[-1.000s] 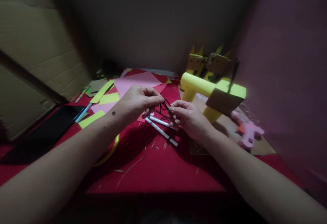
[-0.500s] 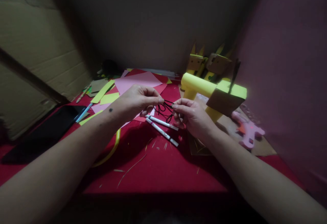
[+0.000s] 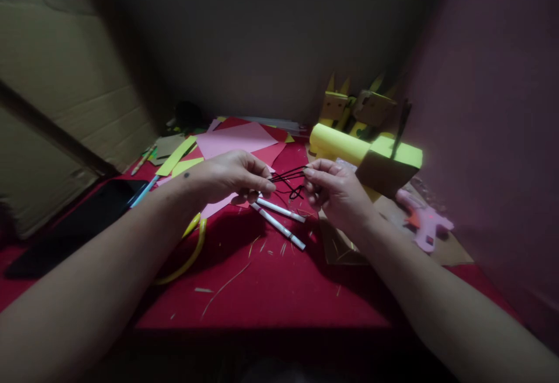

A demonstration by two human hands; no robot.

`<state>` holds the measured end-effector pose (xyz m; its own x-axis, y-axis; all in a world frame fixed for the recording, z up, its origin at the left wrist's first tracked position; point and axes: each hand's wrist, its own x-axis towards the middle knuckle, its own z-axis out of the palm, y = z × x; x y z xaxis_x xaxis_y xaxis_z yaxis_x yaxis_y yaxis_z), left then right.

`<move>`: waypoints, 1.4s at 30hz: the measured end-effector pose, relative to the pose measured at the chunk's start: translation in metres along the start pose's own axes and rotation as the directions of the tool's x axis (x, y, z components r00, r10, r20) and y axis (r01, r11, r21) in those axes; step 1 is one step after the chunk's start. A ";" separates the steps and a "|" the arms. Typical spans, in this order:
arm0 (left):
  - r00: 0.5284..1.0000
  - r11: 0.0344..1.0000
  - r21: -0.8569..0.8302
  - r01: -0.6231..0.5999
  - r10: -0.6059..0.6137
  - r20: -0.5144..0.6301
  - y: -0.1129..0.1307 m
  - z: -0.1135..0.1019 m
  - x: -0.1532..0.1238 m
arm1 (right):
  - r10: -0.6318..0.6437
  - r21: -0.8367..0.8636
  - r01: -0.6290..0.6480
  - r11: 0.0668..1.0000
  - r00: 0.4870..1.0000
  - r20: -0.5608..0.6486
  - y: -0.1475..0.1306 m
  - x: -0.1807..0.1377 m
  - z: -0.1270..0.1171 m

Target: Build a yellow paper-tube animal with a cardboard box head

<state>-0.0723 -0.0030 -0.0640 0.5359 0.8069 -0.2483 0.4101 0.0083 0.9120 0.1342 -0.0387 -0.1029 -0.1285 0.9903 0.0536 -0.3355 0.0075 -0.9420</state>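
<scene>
Thin black string [image 3: 286,178] stretches in several strands between my two hands, with a small loop hanging near the right one. My left hand [image 3: 244,174] pinches one end of the strands between thumb and fingers. Opposite it, my right hand [image 3: 332,184] is closed on the other end, its lower fingers curled. Below the string, two white markers [image 3: 279,226] lie on the red tabletop [image 3: 262,295]. Just right of my right hand stands a yellow paper tube figure [image 3: 343,143] with a box-shaped cardboard head [image 3: 388,167] carrying dark strands on top.
Pink paper [image 3: 236,138] and yellow strips [image 3: 177,156] are piled at the back left. A dark flat tablet-like object [image 3: 78,226] lies left. On the right are a pink glue gun [image 3: 423,220] and cardboard. Two similar figures [image 3: 336,106] stand behind. Yellow-handled scissors [image 3: 198,249] lie beneath my left forearm.
My hands have drawn apart, the left one slightly left and down, the right one to the right. The black string between them is now longer and straighter.
</scene>
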 end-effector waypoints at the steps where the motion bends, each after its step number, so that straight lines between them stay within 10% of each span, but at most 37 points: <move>1: 1.000 1.000 0.027 0.005 -0.005 0.011 0.000 -0.002 0.000 | -0.002 0.002 0.002 1.000 1.000 -0.007 -0.001 0.000 0.000; 30: 0.966 0.997 -0.041 -0.070 0.058 -0.252 -0.001 -0.020 -0.002 | 0.007 -0.111 -0.012 0.994 0.999 -0.050 0.000 0.000 0.000; 42: 0.948 0.979 0.193 -0.073 0.128 -0.293 0.000 -0.023 -0.006 | -0.010 -0.199 -0.001 0.980 0.998 -0.057 0.000 0.000 0.000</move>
<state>-0.0920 0.0056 -0.0548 0.3444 0.9385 -0.0228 0.5046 -0.1646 0.8475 0.1342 -0.0388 -0.1032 -0.0714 0.9965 0.0444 -0.1429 0.0339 -0.9892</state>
